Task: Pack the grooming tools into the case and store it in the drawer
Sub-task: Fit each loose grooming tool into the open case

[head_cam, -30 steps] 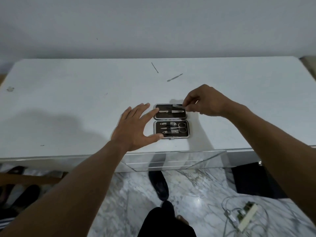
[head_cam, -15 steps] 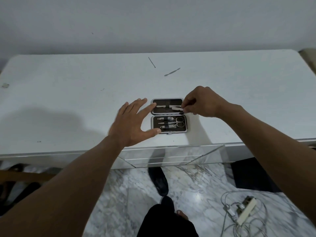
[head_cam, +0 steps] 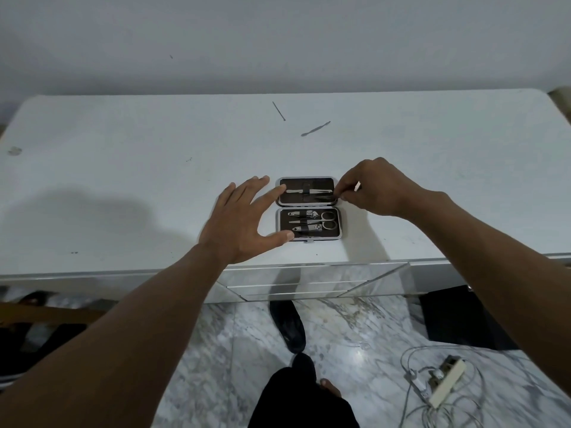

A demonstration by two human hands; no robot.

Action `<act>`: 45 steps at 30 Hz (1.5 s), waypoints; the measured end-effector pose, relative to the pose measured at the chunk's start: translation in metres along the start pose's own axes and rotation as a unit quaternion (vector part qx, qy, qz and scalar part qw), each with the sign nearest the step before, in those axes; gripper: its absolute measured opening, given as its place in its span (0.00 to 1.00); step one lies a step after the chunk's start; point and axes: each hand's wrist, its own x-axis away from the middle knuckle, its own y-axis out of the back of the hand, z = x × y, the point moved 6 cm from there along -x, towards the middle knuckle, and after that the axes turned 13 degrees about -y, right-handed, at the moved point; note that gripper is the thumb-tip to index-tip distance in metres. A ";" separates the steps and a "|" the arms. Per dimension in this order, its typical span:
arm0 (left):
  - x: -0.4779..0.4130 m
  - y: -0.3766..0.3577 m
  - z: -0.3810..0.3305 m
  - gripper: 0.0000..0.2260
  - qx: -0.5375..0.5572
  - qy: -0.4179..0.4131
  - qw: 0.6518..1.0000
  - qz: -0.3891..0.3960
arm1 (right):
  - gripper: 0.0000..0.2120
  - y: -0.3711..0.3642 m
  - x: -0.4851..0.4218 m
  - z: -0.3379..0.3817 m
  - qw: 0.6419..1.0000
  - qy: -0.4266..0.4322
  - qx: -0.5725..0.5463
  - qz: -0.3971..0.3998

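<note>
We see the case (head_cam: 309,234) lying open flat on the white table (head_cam: 123,168), near the front edge, both halves facing up. Left hand (head_cam: 244,220) is spread with straight fingers: the index tip touches the left edge of the far half and the thumb tip sits at the near half's left corner, gripping nothing. Right hand (head_cam: 374,188) has its fingers curled together and pinches a thin dark tool (head_cam: 324,197) at the right edge of the far half, just below a silver tool (head_cam: 304,191) already under the strap there. The near half holds scissors (head_cam: 328,220) and clippers (head_cam: 309,229) in their loops. Two loose tools lie well apart from the case toward the back of the table: a thin stick (head_cam: 278,110) and a flat pusher (head_cam: 315,128). On the marble floor (head_cam: 216,350) below we note a black shoe (head_cam: 287,325) and a power strip (head_cam: 445,381) with tangled cables.
</note>
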 end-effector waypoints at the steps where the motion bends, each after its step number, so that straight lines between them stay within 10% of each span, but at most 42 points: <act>1: 0.000 0.000 0.000 0.40 -0.001 0.000 1.000 0.000 | 0.10 0.000 -0.001 0.001 1.000 0.001 -0.003 0.001; 45: 0.000 0.002 -0.001 0.40 0.000 0.003 1.000 0.006 | 0.12 -0.012 -0.007 0.013 0.995 0.045 0.086 -0.012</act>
